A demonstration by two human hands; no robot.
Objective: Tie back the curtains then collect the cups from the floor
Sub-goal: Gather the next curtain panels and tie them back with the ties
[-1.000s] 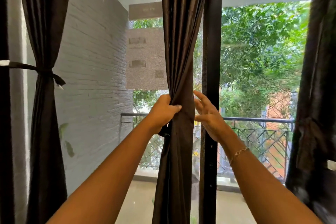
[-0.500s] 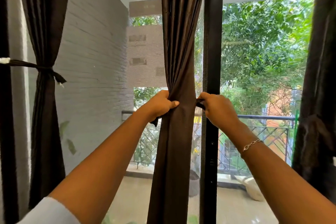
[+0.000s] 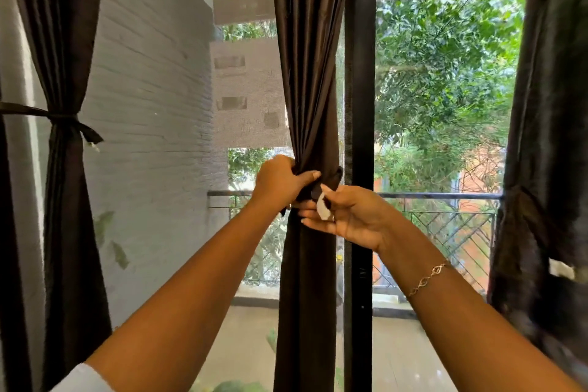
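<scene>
A dark brown middle curtain point(image 3: 307, 73) hangs gathered beside the black door frame point(image 3: 359, 105). My left hand point(image 3: 280, 180) grips the bunched curtain at waist height. A dark tie-back strap point(image 3: 331, 178) wraps round the gathered cloth. My right hand point(image 3: 346, 216) pinches the strap's end, which carries a small white tag point(image 3: 323, 210). At the left, another curtain point(image 3: 63, 169) is tied with its own strap point(image 3: 68, 122). No cups are in view.
A third dark curtain point(image 3: 547, 169) hangs at the right edge. Through the glass I see a white brick wall point(image 3: 152, 137), a balcony railing point(image 3: 445, 197) and green trees. Tiled balcony floor point(image 3: 248, 344) lies below.
My right hand has brought the strap's end round from behind the curtain to the front, and its white tag now shows. My left hand keeps its grip on the gathered cloth.
</scene>
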